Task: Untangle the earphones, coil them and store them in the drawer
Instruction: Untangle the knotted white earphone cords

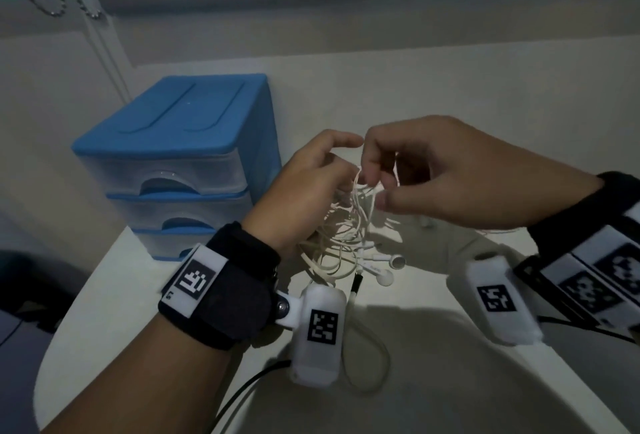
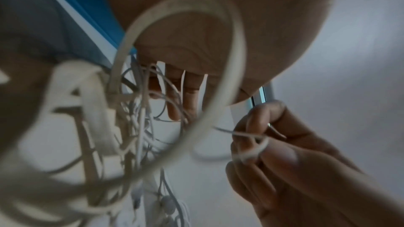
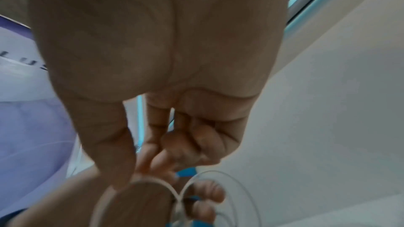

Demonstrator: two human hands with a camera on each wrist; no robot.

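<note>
The wrist straps and camera housings carry black-and-white square code markers, patterns rather than letters; one sits on the left wrist band, one on the white housing below it, another on the right housing, and more on the right band. Beside the left band's marker stands a tiny character at its lower corner, too small to tell. In the right wrist view, dark letters on a pale surface at the left edge read roughly "LUS", cut off by the hand and blurred.
</note>
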